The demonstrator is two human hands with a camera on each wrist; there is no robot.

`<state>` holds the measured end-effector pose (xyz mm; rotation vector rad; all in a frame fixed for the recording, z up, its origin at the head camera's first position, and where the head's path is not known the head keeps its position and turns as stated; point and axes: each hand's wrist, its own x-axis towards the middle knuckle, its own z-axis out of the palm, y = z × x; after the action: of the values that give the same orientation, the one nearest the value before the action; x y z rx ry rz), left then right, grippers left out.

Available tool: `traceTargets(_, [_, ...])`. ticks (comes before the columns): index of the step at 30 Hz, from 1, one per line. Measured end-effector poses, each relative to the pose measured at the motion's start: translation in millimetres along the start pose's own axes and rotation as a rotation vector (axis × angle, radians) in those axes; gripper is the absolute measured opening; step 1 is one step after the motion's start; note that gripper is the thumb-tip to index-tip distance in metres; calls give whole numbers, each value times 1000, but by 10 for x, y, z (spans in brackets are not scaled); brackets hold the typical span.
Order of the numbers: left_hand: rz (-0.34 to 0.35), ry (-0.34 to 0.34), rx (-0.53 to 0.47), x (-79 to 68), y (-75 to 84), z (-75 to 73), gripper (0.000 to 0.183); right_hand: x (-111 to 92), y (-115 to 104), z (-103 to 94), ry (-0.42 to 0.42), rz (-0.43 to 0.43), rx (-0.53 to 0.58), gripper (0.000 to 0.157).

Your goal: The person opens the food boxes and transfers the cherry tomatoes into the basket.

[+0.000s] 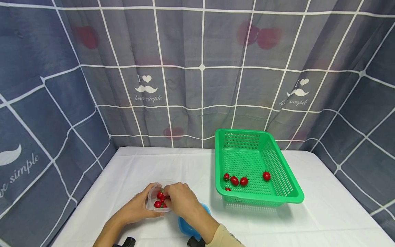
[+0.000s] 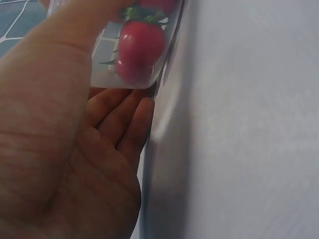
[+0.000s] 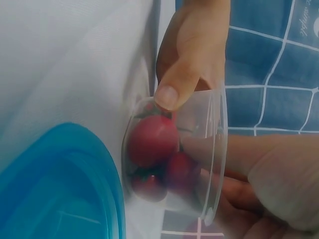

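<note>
My left hand (image 1: pixel 135 207) grips a clear plastic container (image 1: pixel 152 199) low on the table, its thumb pressed to the container's side in the right wrist view. Several red cherry tomatoes (image 3: pixel 152 141) with green stems lie inside. My right hand (image 1: pixel 182 198) reaches in through the container's mouth. Its fingertips (image 3: pixel 192 148), seen through the clear wall, pinch a small cherry tomato (image 3: pixel 181 172) among the others. Below the right forearm sits a blue plastic container (image 1: pixel 185 226), partly hidden by that arm.
A green plastic basket (image 1: pixel 290 198) stands on the right of the white-covered table (image 1: pixel 247 223), holding several cherry tomatoes (image 1: pixel 243 181) near its front and one (image 1: pixel 266 176) apart at the right. A grey checked curtain (image 1: pixel 185 85) encloses the back and sides.
</note>
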<state>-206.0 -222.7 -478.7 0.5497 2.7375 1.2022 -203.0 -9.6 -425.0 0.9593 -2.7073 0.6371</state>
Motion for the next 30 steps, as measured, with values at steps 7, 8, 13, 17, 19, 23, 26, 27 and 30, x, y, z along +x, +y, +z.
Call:
traceTargets(7, [-1,-1,35,2,-8,-10,95,28,33,-11,4,-20,28,9])
traceTargets(8, [-1,-2,33,2,-7,-11,94,32,36,-16,7,-21,33,9])
traceTargets(13, [-7,-10,16,2,3,-16,94,41,39,-53,12,-18,93,8])
traceTargets(17, [-1,-21,1,-2,5,-14,92,41,37,-102,26,-30,140,8])
traceTargets(19, [4,-25,-3,-5,6,-12,91,42,37,-135,41,-42,151,9])
traceTargets(23, [7,-28,-11,-6,8,-10,89,38,48,-217,71,-54,184,11])
traceTargets(26, [6,-24,-2,-1,5,-11,90,37,59,-287,94,-57,197,12])
traceTargets(27, [6,-21,2,1,2,-11,90,36,61,-315,103,-58,198,13])
traceTargets(30, [10,-9,14,3,-9,-8,92,33,66,-403,122,-51,203,13])
